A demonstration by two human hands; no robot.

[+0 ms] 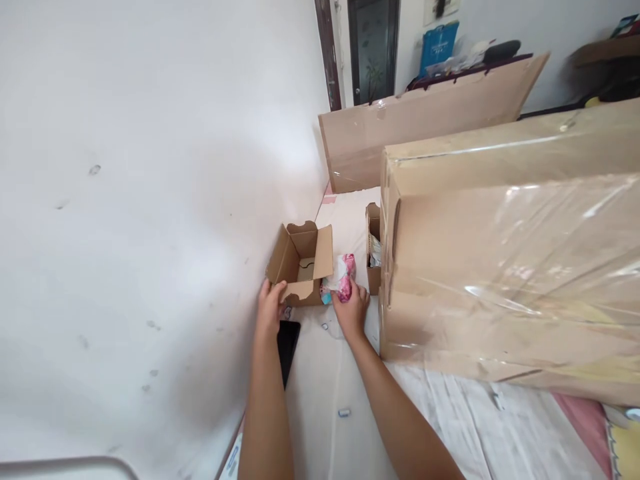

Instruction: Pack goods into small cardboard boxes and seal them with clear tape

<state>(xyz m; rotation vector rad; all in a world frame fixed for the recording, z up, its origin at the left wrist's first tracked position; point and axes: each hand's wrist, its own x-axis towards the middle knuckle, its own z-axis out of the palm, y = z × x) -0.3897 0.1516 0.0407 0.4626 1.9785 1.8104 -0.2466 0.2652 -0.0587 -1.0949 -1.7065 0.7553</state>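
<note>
A small open cardboard box [324, 252] with its flaps up stands against the white wall. At its near left corner my left hand [271, 303] is closed on the box edge, the thumb by the front flap. My right hand [352, 308] grips a pink and white soft plastic packet [345, 275] just right of the box. The packet has a light blue patch at its lower left; its exact kind I cannot make out. Inside the box, the visible part of the floor shows a dark curved line.
A large tape-wrapped carton [500, 267] fills the right side. Partly behind its left edge stands another small open box [373, 280] with something whitish inside. A flat cardboard sheet [425, 130] stands at the back. A black flat object [288, 347] lies by my left forearm on the pale sheet [325, 440].
</note>
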